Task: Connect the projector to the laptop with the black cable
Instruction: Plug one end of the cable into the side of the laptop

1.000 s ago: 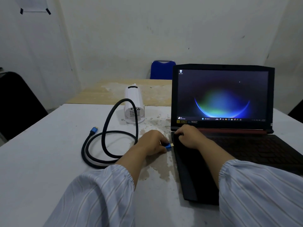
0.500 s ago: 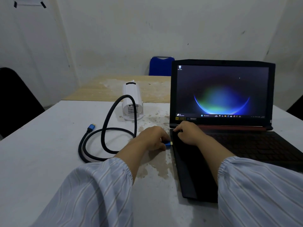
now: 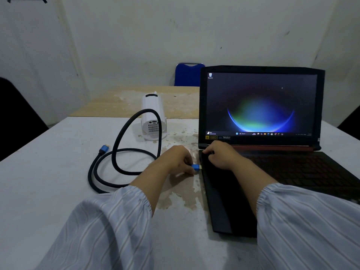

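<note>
The left hand (image 3: 176,159) was curled around one blue plug (image 3: 195,167) of the black cable (image 3: 118,133), its fingers (image 3: 188,161) closed on the plug's body so that the metal tip pointed at the left edge of the laptop (image 3: 220,191). The tip sat right at that edge; whether it had entered a port could not be told. The right hand (image 3: 222,154) rested palm down on the rear left corner of the laptop's base, fingers loosely bent and gripping nothing, just beside the hinge.

The laptop stood open on the white tabletop (image 3: 48,172), its screen (image 3: 261,104) lit with a desktop. The cable ran back from the left hand into loose loops on the tabletop, one loop arching upright in front of the projector (image 3: 153,106). Its other blue plug (image 3: 104,148) lay free on the tabletop, well apart from the white projector, which stood near the far edge, left of the laptop. A blue chair (image 3: 189,75) showed behind the screen.
</note>
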Action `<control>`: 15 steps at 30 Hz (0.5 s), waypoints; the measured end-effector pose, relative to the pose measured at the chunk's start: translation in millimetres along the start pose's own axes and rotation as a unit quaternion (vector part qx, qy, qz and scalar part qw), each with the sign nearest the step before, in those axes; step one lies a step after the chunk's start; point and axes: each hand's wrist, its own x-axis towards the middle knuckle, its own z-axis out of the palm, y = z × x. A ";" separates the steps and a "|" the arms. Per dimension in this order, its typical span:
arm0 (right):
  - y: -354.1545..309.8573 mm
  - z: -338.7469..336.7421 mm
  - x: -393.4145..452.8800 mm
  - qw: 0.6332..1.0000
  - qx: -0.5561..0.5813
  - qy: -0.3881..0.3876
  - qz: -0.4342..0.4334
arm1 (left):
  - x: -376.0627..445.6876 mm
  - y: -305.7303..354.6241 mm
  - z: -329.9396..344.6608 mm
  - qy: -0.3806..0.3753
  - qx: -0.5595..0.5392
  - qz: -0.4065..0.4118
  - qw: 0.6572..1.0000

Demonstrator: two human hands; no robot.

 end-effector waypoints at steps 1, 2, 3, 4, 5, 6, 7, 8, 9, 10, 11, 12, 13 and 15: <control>0.1 -0.2 -0.2 1.000 0.001 -0.001 0.001 | 0.1 0.1 0.0 -0.001 0.009 -0.003 1.000; 0.1 -0.4 -0.4 1.000 0.000 -0.004 0.001 | 0.1 0.0 0.1 -0.001 0.018 -0.004 1.000; 0.1 -0.5 -0.4 1.000 0.000 -0.006 0.000 | -0.4 -0.1 0.4 -0.001 0.023 -0.004 1.000; 0.1 -0.6 -0.3 1.000 0.000 -0.007 -0.001 | -1.1 -0.3 0.5 0.000 0.025 -0.003 1.000; 0.1 -0.6 -0.3 1.000 0.000 -0.009 -0.001 | -1.8 -0.6 1.0 0.001 0.024 -0.001 1.000; 0.0 -0.5 -0.2 1.000 0.000 -0.009 -0.001 | -2.6 -1.0 1.2 0.002 0.024 0.002 1.000; -0.1 -0.5 0.0 1.000 0.000 -0.008 -0.001 | -3.0 -1.2 1.2 0.003 0.025 0.003 1.000; -0.1 -0.3 0.1 1.000 0.001 -0.006 0.000 | -3.1 -1.5 1.5 0.003 0.024 0.003 1.000; -0.2 -0.1 0.2 1.000 0.001 -0.005 0.001 | -2.9 -1.4 1.7 0.002 0.020 0.003 1.000; -0.5 0.2 0.4 1.000 0.002 -0.005 0.003 | -2.8 -1.2 1.9 0.001 0.017 0.003 1.000; -0.2 0.5 0.5 1.000 0.004 -0.004 0.004 | -2.3 -0.9 2.0 0.000 0.015 0.001 1.000; -0.3 0.7 0.6 1.000 0.005 -0.004 0.005 | -2.0 -1.2 1.8 0.002 0.014 -0.001 1.000; 0.0 1.1 0.5 1.000 0.007 -0.004 0.006 | -1.7 -1.6 1.9 0.003 0.013 -0.003 1.000; 0.4 1.8 0.4 1.000 0.009 -0.004 0.005 | -1.6 -1.9 1.9 0.003 0.014 -0.005 1.000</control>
